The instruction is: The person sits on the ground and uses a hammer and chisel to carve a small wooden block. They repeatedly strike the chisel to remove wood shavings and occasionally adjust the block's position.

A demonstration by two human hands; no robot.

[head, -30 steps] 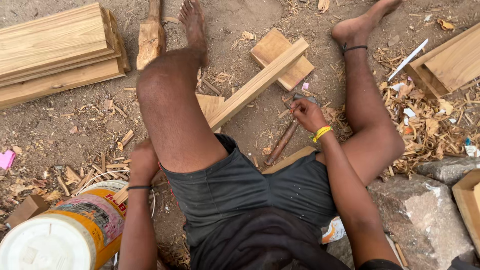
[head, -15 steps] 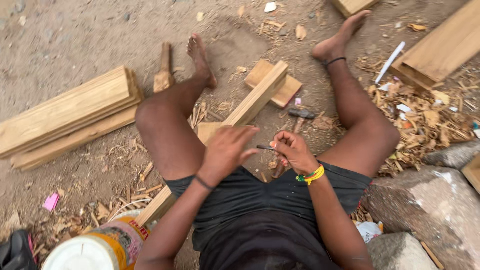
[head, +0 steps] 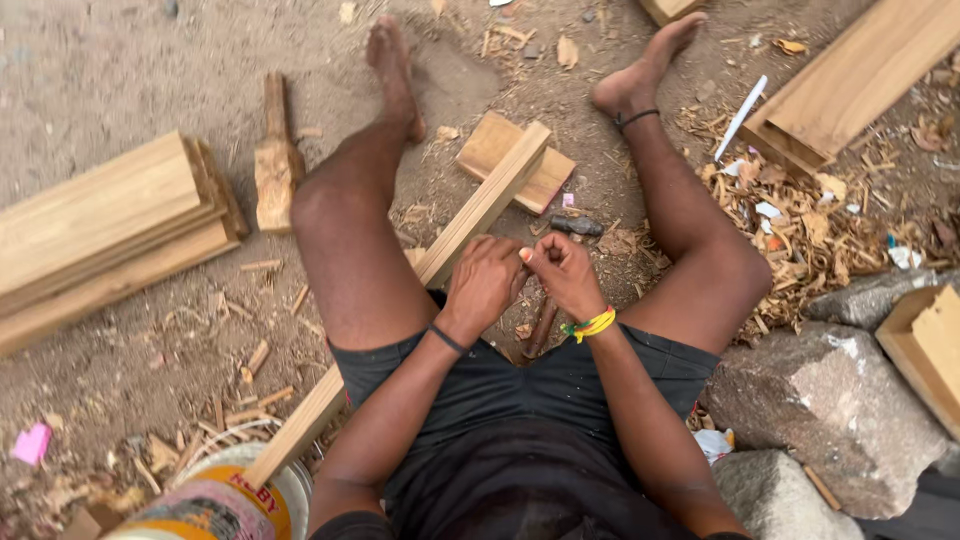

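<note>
The long wooden batten (head: pixel 480 215) is laid diagonally under the left leg, from the paint bucket (head: pixel 215 500) at the near edge up onto a flat wooden block (head: pixel 500 150) between the feet. Compared with half a second ago, both hands have been drawn closer together above it. The left hand (head: pixel 485 285) is curled over the batten's pale, smooth-sawn edge; the right hand (head: pixel 565 275), banded in yellow at the wrist, is pinched shut against it, on something too small to identify. A dark hammer (head: pixel 545 320) is seen below them. Stacked planks (head: pixel 110 235) and curled shavings (head: pixel 800 230) are spread farther out on dirt.
</note>
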